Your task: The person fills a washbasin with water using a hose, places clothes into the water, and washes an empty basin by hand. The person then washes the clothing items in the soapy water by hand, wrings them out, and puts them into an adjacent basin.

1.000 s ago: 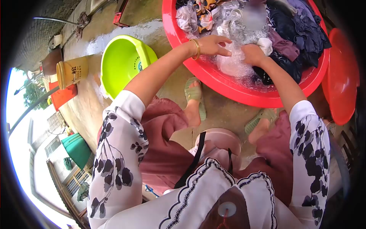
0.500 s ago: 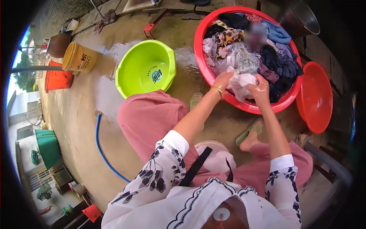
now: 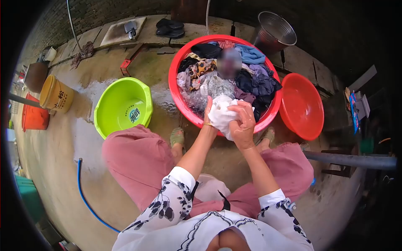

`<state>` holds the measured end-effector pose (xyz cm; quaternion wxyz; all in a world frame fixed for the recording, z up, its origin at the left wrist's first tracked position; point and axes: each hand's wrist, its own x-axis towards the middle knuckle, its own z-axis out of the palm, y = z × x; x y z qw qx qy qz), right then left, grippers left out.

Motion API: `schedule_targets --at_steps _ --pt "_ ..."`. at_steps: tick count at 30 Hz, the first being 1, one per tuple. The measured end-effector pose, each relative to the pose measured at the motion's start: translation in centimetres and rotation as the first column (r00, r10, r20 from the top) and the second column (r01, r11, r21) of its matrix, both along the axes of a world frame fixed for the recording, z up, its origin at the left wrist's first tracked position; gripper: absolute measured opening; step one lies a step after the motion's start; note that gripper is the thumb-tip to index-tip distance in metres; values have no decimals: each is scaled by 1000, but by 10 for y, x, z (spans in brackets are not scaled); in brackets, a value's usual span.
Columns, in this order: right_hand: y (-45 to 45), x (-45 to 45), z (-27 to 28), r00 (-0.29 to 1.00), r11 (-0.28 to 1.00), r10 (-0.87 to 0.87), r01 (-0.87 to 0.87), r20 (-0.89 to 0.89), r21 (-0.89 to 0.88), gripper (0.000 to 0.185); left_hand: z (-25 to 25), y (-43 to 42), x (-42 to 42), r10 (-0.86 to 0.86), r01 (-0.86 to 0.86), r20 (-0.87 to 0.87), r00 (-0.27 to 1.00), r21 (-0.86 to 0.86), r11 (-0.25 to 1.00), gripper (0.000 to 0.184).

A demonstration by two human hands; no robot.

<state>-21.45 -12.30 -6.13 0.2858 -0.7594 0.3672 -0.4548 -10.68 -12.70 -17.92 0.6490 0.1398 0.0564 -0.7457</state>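
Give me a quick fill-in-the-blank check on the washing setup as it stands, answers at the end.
1. The cloth held between the left grip and right grip is ____.
2. A bangle circles the person's ____ wrist.
3. The basin at the picture's left of the tub of clothes is ____.
4. The hose on the ground is ____.

Missing words: white; left; green; blue.

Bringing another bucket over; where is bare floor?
Bare concrete floor stretches between the curved blue hose and the red-orange plastic bucket. Crowded: the large round red plastic tub, heaped with multicoloured clothes, left hand and right hand holding white cloth over its near rim.
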Motion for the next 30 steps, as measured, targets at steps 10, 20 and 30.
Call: schedule_targets --at_steps 10,20,30 --pt "-39 20 -69 966 973 -195 168 -172 -162 32 -54 -37 -16 37 -59 -196 980 -106 993 45" --pt "-105 -19 -111 801 908 -344 416 -490 41 36 43 -31 18 51 -165 448 892 220 962 26" --pt "-106 -126 -85 904 515 -424 196 49 834 28 37 -51 114 -93 7 983 157 93 996 52"
